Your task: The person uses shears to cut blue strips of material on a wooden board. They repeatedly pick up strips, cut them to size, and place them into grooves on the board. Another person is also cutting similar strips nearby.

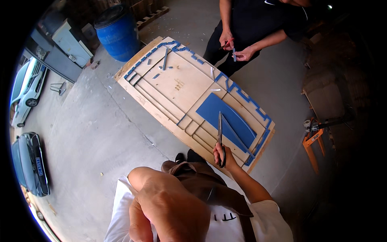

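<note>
Over the near edge of a wooden board (177, 86), my right hand (224, 155) grips the handles of a pair of scissors (220, 128). Their long blades look closed and point away across a blue foam sheet (209, 108). That sheet has one curved edge, and a narrow blue strip (237, 138) lies along it. My left hand (171, 205) is raised very close to the head camera, apart from the board; its fingers run out of the picture at the bottom. Thin dark lines cross the board, and blue foam pieces (244, 94) line its far and right edges.
Across the board a person in dark clothes holds a red-handled tool (228, 42) and a small grey-blue strip (234, 55). Loose strips (165, 59) lie on the board. A blue barrel (117, 34) stands behind it, an orange-legged stand (312, 141) to the right, parked cars (32, 165) far left.
</note>
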Motion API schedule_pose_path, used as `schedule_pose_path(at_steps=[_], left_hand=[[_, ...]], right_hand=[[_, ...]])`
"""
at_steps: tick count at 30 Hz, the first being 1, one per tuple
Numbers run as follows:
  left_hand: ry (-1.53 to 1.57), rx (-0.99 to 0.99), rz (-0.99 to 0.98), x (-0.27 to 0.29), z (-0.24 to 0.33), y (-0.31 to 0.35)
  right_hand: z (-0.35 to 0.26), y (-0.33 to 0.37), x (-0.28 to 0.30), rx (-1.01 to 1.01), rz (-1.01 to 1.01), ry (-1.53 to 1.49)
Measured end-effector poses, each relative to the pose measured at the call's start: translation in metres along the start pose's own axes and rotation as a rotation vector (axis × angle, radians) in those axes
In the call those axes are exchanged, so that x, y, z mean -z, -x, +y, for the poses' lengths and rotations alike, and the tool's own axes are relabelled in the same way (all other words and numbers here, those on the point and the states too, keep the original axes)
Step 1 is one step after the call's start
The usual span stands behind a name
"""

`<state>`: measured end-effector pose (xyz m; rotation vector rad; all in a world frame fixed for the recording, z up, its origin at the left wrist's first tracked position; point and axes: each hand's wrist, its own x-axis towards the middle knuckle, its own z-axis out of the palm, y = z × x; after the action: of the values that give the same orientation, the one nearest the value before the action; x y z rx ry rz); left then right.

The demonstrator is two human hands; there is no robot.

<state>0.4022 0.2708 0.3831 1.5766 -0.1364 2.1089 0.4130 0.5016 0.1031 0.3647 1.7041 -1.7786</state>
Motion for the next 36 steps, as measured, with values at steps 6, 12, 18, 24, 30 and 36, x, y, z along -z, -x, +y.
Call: schedule_pose_path(at_steps=[6,12,18,24,30,36], left_hand=[[-0.008,0.005,0.058,0.029,-0.014,-0.015],[-0.402,-0.012,0.275,0.04,-0.012,0.035],[-0.735,-0.174,0.957,0.008,-0.013,0.13],[-0.881,-0.338,1.269,-0.025,-0.018,0.17],[-0.927,-0.326,1.278,-0.028,-0.007,0.17],[-0.955,-0.324,1.245,-0.028,0.005,0.167]], right_hand=[[-0.043,-0.147,0.078,0.153,0.183,0.653],[-0.118,-0.213,0.107,0.132,0.275,1.142],[-0.122,-0.271,0.134,0.083,0.286,1.281],[-0.137,-0.272,0.122,0.023,0.263,1.291],[-0.121,-0.289,0.139,-0.011,0.2,1.234],[-0.117,-0.294,0.137,-0.024,0.182,1.199]])
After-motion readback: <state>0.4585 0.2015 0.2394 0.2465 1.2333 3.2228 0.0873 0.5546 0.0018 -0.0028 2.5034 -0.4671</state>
